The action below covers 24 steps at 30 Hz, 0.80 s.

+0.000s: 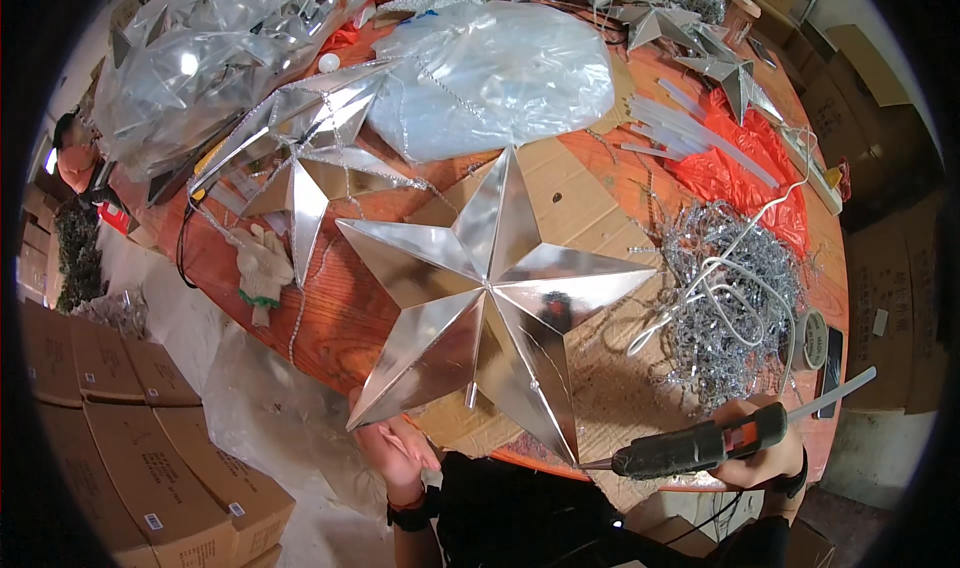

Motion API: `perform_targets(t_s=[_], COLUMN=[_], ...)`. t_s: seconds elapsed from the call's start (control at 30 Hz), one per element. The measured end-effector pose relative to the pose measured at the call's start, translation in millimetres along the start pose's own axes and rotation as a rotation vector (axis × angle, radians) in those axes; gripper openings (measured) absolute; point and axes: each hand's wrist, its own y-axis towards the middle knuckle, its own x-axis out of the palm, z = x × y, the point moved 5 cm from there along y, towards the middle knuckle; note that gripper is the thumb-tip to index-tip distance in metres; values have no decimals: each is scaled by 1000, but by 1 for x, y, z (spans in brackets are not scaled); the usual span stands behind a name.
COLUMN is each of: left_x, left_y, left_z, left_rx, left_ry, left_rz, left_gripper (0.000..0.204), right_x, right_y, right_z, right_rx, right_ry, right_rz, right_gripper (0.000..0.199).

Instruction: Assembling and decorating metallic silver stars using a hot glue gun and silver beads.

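A large silver five-pointed star (487,283) lies faceted side up before me, partly over flattened cardboard. My right hand (765,463) is wrapped round a black glue gun (690,450), with a translucent glue stick (835,393) poking from its back end. The gun's nozzle is at the star's lower right tip; whether it touches cannot be made out. Under the star's lower left point lies my left hand (395,453), fingers apart and loosely bent, partly hidden by that point. A thin white piece (471,395) shows beside the star's lower edge.
Silver tinsel (730,308) with a white cord (715,268) and a tape roll (811,338) sits at right. Glue sticks lie by a red plastic bag (750,158). Further back are a clear bag (490,78) and more stars (305,193). A glove (263,268) lies left; cartons (150,458) are stacked lower left.
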Motion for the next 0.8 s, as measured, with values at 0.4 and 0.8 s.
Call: perform_targets(t_s=[0.4,0.8], left_x=[-13,-29], left_y=[-6,-7], left_z=[0,-5], left_rx=[3,65], left_ry=[278,411], left_rz=[208,240], left_gripper=[34,33], right_x=[0,0], right_y=[0,0], right_z=[-2,1], right_rx=[-48,-6], right_ry=[-18,21], right_rz=[6,-18], right_gripper=[38,40])
